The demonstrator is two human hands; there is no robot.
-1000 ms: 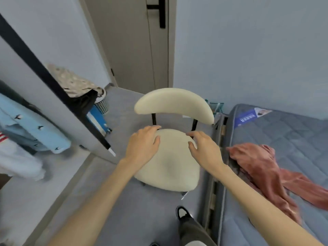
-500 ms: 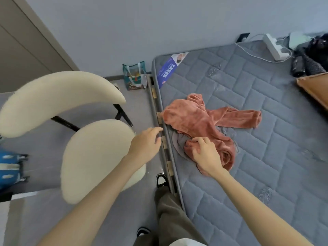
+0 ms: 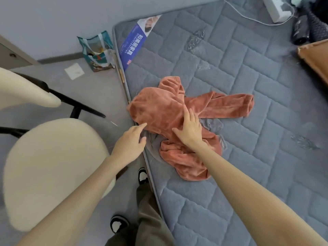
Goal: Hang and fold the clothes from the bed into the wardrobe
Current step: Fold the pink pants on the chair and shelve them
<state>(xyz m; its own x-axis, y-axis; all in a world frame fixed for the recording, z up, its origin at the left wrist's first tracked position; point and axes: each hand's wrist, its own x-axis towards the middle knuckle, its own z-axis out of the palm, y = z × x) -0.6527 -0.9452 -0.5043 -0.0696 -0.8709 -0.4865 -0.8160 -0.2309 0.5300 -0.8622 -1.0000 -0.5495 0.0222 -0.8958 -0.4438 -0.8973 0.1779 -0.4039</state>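
A rust-pink fleece hoodie (image 3: pixel 159 107) lies crumpled on the grey quilted mattress (image 3: pixel 248 157), near its left edge, one sleeve stretched to the right. A grey garment (image 3: pixel 213 125) shows underneath it. My right hand (image 3: pixel 190 130) lies flat on the hoodie's middle with fingers straight. My left hand (image 3: pixel 129 144) hovers at the mattress edge, fingers relaxed, its index finger at the hoodie's lower left hem. The wardrobe is out of view.
A cream padded chair (image 3: pixel 49 166) with black legs stands on the floor to the left, close to the bed. A teal shopping bag (image 3: pixel 97 50) and a paper square sit by the wall. A power strip, dark items and a cardboard box (image 3: pixel 316 57) occupy the mattress's far right.
The view swung from the chair to the bed. My hands left the chair seat; the right went from gripping the hoodie's lower fold to lying flat on its middle, the left reached the hem.
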